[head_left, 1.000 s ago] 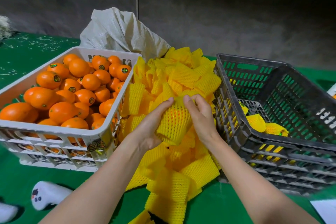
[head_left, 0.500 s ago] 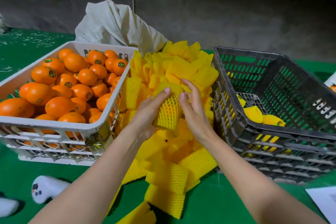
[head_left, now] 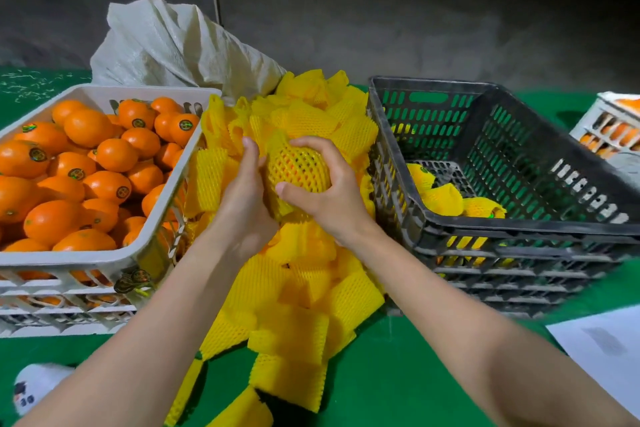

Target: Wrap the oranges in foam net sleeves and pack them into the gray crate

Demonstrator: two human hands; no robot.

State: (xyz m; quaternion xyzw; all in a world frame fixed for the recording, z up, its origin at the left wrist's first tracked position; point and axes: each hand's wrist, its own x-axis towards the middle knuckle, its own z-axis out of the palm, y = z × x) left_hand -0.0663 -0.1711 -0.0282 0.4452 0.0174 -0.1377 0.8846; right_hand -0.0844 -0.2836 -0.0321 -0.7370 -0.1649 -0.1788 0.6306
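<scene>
Here, left hand (head_left: 242, 204), right hand (head_left: 330, 199) grip one netted orange (head_left: 298, 166); crate (head_left: 519, 230): three.

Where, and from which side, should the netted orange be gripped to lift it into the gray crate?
Grip the netted orange at its middle, from above and the right, as the right hand does: fingers over the top, thumb underneath. The net is tight over that bulge, likely a firmer hold than the slack end by the left hand. That side faces the gray crate.
</scene>
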